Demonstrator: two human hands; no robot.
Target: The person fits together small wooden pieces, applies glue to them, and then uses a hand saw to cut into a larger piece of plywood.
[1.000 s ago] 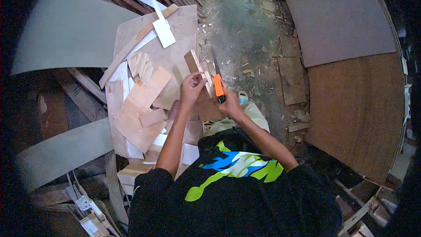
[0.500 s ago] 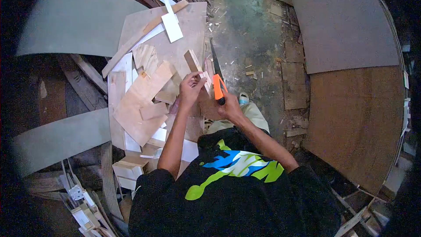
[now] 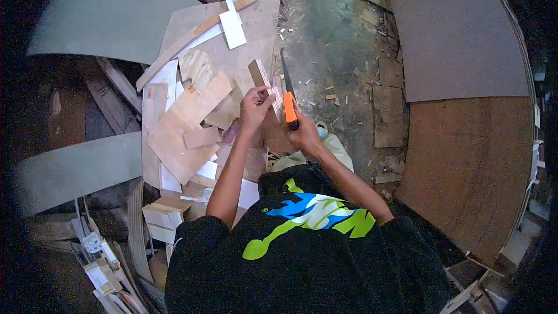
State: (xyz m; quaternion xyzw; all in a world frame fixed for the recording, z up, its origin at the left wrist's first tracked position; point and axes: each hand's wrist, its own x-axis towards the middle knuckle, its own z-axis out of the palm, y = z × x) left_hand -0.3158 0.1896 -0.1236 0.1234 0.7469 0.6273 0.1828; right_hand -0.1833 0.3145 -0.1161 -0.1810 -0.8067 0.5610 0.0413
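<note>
My right hand is wrapped round the orange and black handle of a handsaw. Its dark, narrow blade points away from me, along the right side of a plywood piece with a layered, striped edge. My left hand is closed, thumb and fingers pinched at that striped edge, left of the saw handle. Where exactly the fingertips end and the wood begins is hard to make out. Whether the saw teeth touch the wood cannot be told.
Thin plywood offcuts lie heaped on a larger board at the left. A white piece rests near its far end. Wood chips litter the concrete floor. Large brown sheets stand at the right, and box-like wooden pieces sit lower left.
The view has shifted slightly. My left thumb and fingers are drawn closer together at the plywood's edge. The saw stays in my right hand, nearly in the same place.
</note>
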